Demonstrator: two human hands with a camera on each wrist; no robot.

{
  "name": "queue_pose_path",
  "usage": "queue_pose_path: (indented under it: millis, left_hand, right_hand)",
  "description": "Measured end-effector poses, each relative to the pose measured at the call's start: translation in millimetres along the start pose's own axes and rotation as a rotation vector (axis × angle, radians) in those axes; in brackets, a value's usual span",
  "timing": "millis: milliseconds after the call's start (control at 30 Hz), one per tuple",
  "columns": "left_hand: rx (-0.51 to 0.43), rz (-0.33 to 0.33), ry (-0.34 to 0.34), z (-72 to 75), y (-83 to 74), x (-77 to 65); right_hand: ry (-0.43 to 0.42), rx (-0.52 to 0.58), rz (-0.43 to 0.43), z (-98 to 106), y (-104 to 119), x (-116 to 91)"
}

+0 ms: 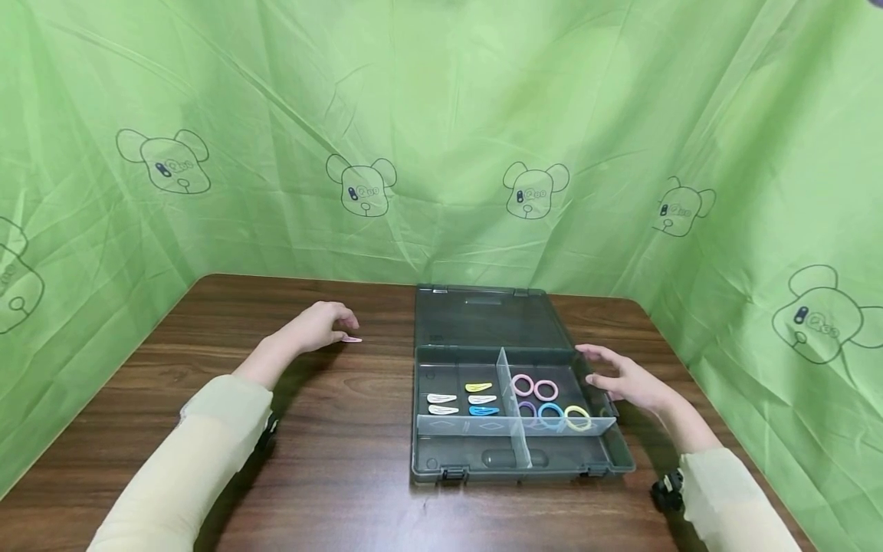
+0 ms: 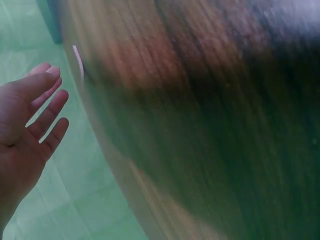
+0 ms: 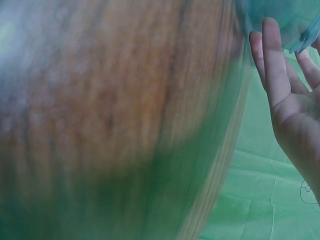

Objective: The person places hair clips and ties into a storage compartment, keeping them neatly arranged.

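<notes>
My left hand [image 1: 320,326] hovers low over the table, left of the box. A pink hair clip [image 1: 352,340] lies right at its fingertips. In the left wrist view, loosely extended fingers [image 2: 47,120] stand apart from the clip [image 2: 79,62]. My right hand [image 1: 631,379] rests at the right side wall of a dark translucent compartment box [image 1: 469,477]. The right wrist view has its straight fingers [image 3: 274,60] up against the box [image 3: 280,20]. Inside the box's upper left compartment lie white clips [image 1: 442,404], a yellow clip [image 1: 478,387] and a blue clip [image 1: 484,412].
The box lid [image 1: 486,318] lies folded back behind it. Pink, purple, blue and yellow hair ties [image 1: 578,418] sit in the upper right compartment. Pale dividers [image 1: 455,426] split the box. Green printed cloth [image 1: 441,100] surrounds the wooden table [image 1: 331,460].
</notes>
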State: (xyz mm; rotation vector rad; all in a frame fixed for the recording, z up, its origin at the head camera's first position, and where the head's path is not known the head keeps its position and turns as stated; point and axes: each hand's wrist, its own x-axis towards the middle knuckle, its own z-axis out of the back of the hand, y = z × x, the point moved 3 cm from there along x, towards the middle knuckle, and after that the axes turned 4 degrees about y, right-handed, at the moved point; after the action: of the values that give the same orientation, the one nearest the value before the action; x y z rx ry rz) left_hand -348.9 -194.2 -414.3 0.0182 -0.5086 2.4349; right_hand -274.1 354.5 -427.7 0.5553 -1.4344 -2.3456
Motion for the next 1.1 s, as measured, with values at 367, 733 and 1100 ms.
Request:
queue_pose_path:
  millis: [367,733,1100]
  left_hand:
    - [0.035,-0.025,0.020,-12.3,8.8,4.1]
    - [0.035,-0.020,0.008,-18.7,12.0,6.1]
    - [0.021,-0.047,-0.007,-18.4,9.6,5.8]
  right_hand:
    - [0.001,0.004,-0.002,-1.1,1.9,-0.3]
    - [0.000,-0.001,-0.001,-0.4,0.1,0.7]
    - [-0.014,-0.013,-0.009,-0.5,1.3,-0.4]
